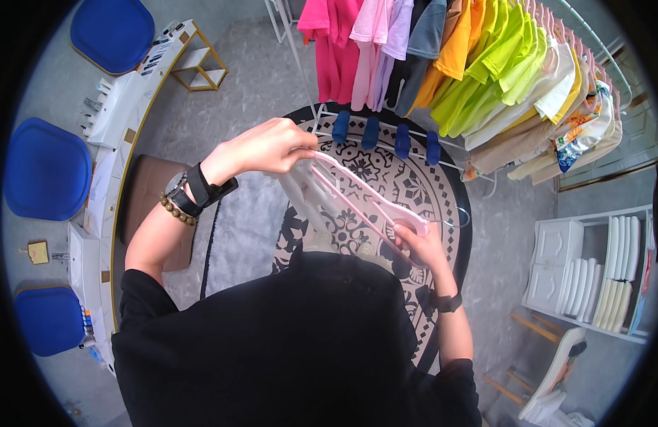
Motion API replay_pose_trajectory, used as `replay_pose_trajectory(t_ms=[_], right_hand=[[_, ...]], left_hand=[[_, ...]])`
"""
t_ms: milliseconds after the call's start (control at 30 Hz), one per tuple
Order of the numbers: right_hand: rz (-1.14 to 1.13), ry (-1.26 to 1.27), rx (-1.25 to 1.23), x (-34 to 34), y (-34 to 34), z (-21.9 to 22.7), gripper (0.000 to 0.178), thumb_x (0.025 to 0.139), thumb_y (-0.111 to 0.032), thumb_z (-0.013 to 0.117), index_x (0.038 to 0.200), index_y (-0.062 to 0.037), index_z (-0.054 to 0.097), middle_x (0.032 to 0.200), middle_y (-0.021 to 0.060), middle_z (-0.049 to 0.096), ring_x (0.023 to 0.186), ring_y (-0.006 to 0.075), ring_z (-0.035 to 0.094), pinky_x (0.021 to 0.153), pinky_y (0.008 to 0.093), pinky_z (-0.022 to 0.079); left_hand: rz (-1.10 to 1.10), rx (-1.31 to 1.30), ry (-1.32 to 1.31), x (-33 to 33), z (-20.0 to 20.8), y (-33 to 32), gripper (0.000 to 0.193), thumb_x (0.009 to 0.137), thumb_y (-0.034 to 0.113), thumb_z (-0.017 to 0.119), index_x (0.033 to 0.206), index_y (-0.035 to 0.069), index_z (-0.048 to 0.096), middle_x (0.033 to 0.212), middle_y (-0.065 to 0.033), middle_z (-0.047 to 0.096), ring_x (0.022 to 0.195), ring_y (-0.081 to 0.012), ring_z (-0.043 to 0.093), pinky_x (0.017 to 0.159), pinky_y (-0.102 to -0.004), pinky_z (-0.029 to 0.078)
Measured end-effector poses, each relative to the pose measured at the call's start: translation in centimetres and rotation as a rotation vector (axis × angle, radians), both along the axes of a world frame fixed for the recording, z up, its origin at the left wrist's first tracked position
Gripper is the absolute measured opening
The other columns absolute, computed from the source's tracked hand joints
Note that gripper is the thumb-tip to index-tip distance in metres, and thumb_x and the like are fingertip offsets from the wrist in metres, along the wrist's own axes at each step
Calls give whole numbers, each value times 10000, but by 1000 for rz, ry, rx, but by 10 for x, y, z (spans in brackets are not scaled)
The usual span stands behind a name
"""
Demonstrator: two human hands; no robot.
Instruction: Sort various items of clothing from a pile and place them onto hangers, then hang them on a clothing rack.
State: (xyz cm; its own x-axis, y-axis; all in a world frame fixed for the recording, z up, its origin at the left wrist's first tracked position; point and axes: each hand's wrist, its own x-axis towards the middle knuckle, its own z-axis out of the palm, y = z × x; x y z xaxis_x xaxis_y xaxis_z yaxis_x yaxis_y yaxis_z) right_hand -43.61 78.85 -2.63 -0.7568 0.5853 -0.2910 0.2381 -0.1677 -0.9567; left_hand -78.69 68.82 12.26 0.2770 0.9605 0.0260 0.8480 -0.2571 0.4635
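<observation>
My left hand [268,146] grips one end of a pale pink plastic clothes hanger [357,188], and a light garment [307,196] hangs from that end. My right hand [423,245] holds the hanger near its metal hook [453,222]. The hanger slants from upper left to lower right above a round black-and-white patterned rug [393,178]. I wear a watch and a bead bracelet on my left wrist and a dark watch on my right.
A white clothes rail [592,35] ahead carries pink, lilac, grey, orange, yellow-green and beige shirts. A long white table [122,135] with blue chairs [48,167] runs along the left. White shelves [599,263] stand at the right, a brown stool [154,206] at the left.
</observation>
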Motion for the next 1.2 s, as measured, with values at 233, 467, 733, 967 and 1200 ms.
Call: replay_pose_trajectory(t_ms=[233,467,733,967,1200], right_hand=[[62,-149,-28,3,2,6,251,914,-189,669,1056,11,720,644,-15,628,534,37,519,496,214,412],[-7,-46,-15,-2,-2,12,236,911,-165,674,1059,13,714,666,-1,632,554,50,535,523,209,426],[-79,36,-12,-3,0,9,232,910,-161,677,1055,16,712,668,-1,632,557,51,546,522,211,440],[-31,-12,-9,0,-2,-1,232,919,-161,666,1053,25,706,662,0,628,546,45,530,516,208,428],[16,-203,40,-1,-5,-9,238,910,-241,681,943,-14,745,633,-5,623,539,51,521,519,228,412]], left_hand=[[69,180,-13,-12,-18,-1,148,877,93,625,791,-7,557,677,-191,579,639,-392,579,553,-425,434],[100,47,-8,0,-6,-4,174,886,160,634,815,19,560,649,-175,582,595,-383,590,528,-430,440],[235,41,272,-6,-20,-4,240,755,206,687,743,4,560,593,-193,565,613,-384,615,539,-420,475],[211,-66,418,-12,-24,-4,216,719,200,683,727,-8,623,625,-213,600,653,-388,634,580,-428,510],[245,-111,362,-24,-55,-6,199,753,194,628,719,-1,636,629,-210,598,651,-395,627,594,-450,508]])
